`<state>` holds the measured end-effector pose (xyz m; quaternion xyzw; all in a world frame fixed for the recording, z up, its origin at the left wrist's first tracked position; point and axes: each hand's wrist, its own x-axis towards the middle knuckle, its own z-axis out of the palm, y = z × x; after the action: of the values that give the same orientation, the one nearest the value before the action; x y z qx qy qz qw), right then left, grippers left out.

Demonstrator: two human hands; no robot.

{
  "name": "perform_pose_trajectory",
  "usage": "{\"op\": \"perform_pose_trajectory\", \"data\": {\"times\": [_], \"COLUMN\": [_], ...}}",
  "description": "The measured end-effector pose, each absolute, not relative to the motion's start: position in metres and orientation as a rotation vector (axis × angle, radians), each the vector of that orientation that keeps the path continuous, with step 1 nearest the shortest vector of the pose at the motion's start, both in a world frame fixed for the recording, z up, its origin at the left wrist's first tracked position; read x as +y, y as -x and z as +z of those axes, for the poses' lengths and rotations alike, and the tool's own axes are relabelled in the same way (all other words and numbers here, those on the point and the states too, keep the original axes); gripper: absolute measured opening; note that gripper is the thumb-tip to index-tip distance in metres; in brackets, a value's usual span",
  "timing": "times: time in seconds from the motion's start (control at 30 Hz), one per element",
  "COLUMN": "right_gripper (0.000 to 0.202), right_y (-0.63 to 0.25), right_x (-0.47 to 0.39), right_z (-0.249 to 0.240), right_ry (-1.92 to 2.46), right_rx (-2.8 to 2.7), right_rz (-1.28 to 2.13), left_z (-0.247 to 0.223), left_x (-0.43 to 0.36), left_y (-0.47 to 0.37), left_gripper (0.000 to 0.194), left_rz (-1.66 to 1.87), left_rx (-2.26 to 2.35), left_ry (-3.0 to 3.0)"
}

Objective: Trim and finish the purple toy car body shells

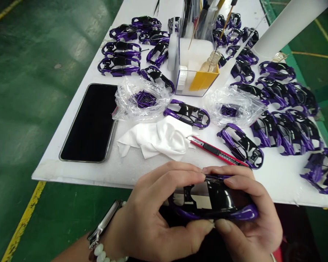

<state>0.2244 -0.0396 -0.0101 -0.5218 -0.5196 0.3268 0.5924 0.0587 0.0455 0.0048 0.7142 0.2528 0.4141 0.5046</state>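
Between my two hands is a glossy purple and black toy car body shell (221, 198), held in front of the table's near edge. My left hand (164, 207) grips its left end, fingers along the far rim and thumb at the near rim. At the other end, my right hand (251, 214) wraps round it, its thumb beside the left thumb. Just beyond my hands lie a red and black utility knife (217, 151) and a crumpled white cloth (164, 136). Two more shells, one (190, 113) behind the cloth and one (242, 145) right of the knife, rest nearby.
A black-screened phone (89, 122) lies at the table's left. Two clear plastic bags (160, 89) (246, 103) hold small purple parts. Behind them stands a clear box (177, 82) with bottles and tools. Several shells (118, 65) cover the back left; others (297, 131) crowd the right, near a white post (287, 25).
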Motion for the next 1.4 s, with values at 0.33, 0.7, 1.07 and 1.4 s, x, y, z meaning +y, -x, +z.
{"op": "perform_pose_trajectory", "data": {"times": [0.33,0.7,1.07,1.4], "right_gripper": [0.037,0.034,0.029,0.028], "right_y": [-0.219,-0.215,-0.203,-0.192], "right_x": [-0.038,-0.037,-0.029,-0.021], "right_z": [-0.010,-0.006,0.000,-0.001], "right_ry": [1.184,1.276,1.266,1.200], "right_rx": [-1.098,-0.885,-0.730,-0.641], "right_rz": [0.783,0.803,0.825,0.840], "left_z": [0.005,0.008,0.007,-0.006], "left_x": [0.045,0.045,0.032,0.013], "left_y": [-0.060,-0.067,-0.076,-0.080], "left_gripper": [0.054,0.042,0.030,0.022], "left_rz": [1.012,0.970,1.051,1.014], "left_rx": [0.595,0.733,0.828,0.791], "left_ry": [-1.715,-1.539,-1.394,-1.128]}}
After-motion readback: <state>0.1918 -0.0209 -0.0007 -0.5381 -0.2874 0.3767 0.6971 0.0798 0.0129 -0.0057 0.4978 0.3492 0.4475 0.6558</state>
